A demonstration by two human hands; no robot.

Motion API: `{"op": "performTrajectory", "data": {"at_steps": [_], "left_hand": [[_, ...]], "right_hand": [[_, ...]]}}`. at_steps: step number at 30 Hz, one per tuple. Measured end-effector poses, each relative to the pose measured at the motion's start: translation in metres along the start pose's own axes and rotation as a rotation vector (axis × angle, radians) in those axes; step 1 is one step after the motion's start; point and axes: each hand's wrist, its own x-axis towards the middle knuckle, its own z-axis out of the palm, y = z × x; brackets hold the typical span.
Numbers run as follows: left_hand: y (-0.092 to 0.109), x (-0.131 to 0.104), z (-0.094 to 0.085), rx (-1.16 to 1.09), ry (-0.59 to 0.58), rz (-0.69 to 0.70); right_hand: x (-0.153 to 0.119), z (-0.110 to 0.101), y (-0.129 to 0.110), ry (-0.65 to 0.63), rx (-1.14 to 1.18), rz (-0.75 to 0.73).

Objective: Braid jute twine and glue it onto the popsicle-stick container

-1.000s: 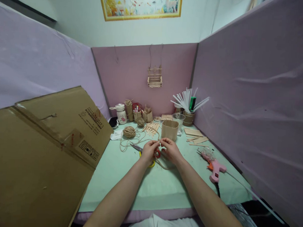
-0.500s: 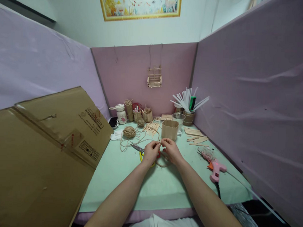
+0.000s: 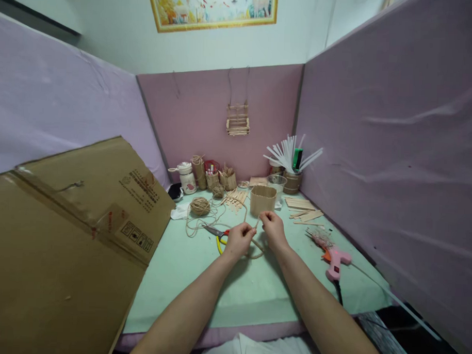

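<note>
while the left hand [image 3: 239, 241] and right hand [image 3: 273, 230] pinch thin, fibrous twine [image 3: 256, 222], smooth green cloth [image 3: 251, 296] stretches to the front edge of the table [image 3: 158, 303].

Cardboard box [image 3: 74, 254] and, apparently, a white bottle [image 3: 188, 180]

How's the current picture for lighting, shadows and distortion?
Head view: soft light, right partition dimmer than left partition; faint shadows on the table; cardboard looks stretched near the edge; string between left hand and right hand shows little detail.
</note>
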Motion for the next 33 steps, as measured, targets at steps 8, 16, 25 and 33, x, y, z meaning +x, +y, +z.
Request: {"op": "performTrajectory", "data": {"at_steps": [8, 16, 25, 33], "left_hand": [[0.000, -0.001, 0.003, -0.094, -0.036, -0.007], [-0.004, 0.007, -0.001, -0.231, 0.144, -0.072], [-0.009, 0.009, -0.002, -0.270, 0.164, -0.092], [-0.010, 0.009, -0.006, -0.216, 0.217, -0.042]], "right_hand": [[0.002, -0.001, -0.002, 0.021, 0.188, 0.137], [-0.005, 0.000, -0.014, -0.269, 0.307, 0.199], [-0.006, 0.000, -0.015, -0.325, -0.033, -0.109], [-0.010, 0.000, -0.016, -0.291, -0.202, -0.244]]}}
